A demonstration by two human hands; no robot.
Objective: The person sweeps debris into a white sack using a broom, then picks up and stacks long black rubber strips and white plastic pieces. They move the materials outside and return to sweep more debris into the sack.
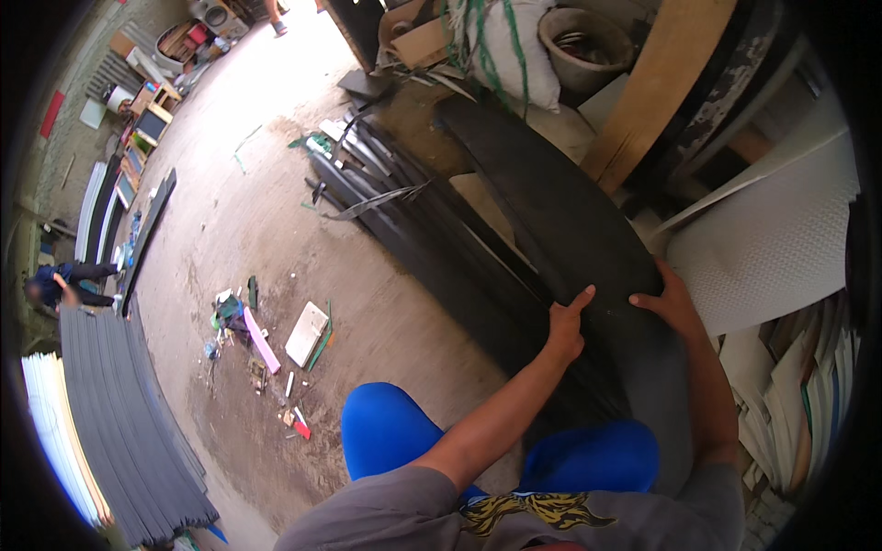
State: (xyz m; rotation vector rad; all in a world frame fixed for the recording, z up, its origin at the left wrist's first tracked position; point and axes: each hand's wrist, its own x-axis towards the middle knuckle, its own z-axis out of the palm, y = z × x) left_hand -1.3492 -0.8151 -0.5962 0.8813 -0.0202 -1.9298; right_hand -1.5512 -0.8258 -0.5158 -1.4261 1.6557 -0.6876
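A long, wide black sheet (560, 216) with a rounded far end slants from the upper middle down along my right side. My left hand (567, 331) grips its left edge, thumb lying on top and the other fingers curled. Opposite, my right hand (675, 303) holds the right edge, its thumb pressed on the upper face and its fingers mostly hidden. Just left of the sheet lies a bundle of long black strips (404, 220), bound with a dark strap (377, 199) near its far end. Part of the bundle runs under my left forearm.
Scraps with a pink strip (261, 340) and a white block (307, 334) litter the floor at left. Stacked grey strips (119, 413) lie far left, near another person (78, 283). A bucket (586, 46), wooden board (657, 92) and textured white sheet (772, 230) crowd the right.
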